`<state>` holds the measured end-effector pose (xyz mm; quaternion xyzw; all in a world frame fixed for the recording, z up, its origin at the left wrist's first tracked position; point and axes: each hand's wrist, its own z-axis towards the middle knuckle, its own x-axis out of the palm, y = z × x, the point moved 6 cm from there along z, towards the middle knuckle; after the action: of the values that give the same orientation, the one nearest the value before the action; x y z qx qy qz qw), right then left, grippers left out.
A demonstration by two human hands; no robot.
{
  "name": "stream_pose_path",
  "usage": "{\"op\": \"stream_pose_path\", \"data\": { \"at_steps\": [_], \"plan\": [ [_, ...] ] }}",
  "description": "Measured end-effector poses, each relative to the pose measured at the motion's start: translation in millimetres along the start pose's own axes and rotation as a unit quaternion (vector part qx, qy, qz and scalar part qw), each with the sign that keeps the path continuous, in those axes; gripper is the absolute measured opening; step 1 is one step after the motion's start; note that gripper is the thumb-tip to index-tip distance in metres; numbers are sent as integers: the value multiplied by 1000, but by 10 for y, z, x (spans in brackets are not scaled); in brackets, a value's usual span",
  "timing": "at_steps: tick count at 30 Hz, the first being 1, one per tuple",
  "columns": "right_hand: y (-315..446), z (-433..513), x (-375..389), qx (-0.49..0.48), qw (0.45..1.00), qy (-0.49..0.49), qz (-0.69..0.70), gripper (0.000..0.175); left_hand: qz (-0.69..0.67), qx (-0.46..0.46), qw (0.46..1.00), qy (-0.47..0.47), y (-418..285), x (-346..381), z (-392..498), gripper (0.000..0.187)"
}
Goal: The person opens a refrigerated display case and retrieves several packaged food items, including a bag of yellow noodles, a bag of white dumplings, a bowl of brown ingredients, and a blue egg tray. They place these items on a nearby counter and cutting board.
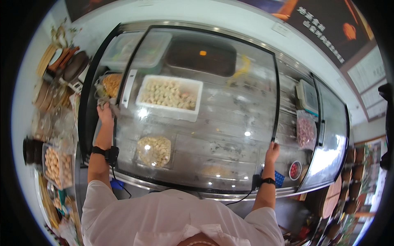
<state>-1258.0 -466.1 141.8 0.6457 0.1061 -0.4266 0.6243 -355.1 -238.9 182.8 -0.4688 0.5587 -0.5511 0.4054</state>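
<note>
A sliding glass lid (221,129) with a black frame lies before me over a steel display chiller. My right hand (272,152) grips the lower right part of its frame. At the lid's left edge, my left hand (106,113) holds a greyish cloth (114,110) against the frame. Through the glass I see a white foam box (192,116) of small pale round pieces and a bag of pale pieces (154,151). Close above my left hand is a bag of golden-brown food (111,84).
A dark tray (200,58) and a translucent tub (150,52) sit at the chiller's back. To the right are a bag of pinkish food (305,129), a lidded box (307,95), a red-filled bowl (295,170) and a second glass lid (329,138). Eggs (57,167) fill a container at left.
</note>
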Motion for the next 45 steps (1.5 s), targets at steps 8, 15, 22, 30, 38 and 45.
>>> {"op": "stream_pose_path", "data": {
  "at_steps": [8,15,22,30,38,45],
  "plan": [
    [479,542,75,2,1000,8,-10,57,219,-142,959,114,530,345,828,70],
    [630,1377,512,53,995,72,-34,59,231,-110,945,204,227,941,911,71],
    [873,1343,614,127,990,-19,-58,69,294,-26,935,199,75,1041,748,60],
    [1014,1253,520,149,986,-37,-61,68,278,10,947,160,-45,1054,602,59],
    [823,1327,592,109,987,-26,-117,62,365,-24,918,155,82,983,755,64],
    [701,744,395,25,994,-70,-84,51,320,67,927,184,345,684,950,65]
  ]
}}
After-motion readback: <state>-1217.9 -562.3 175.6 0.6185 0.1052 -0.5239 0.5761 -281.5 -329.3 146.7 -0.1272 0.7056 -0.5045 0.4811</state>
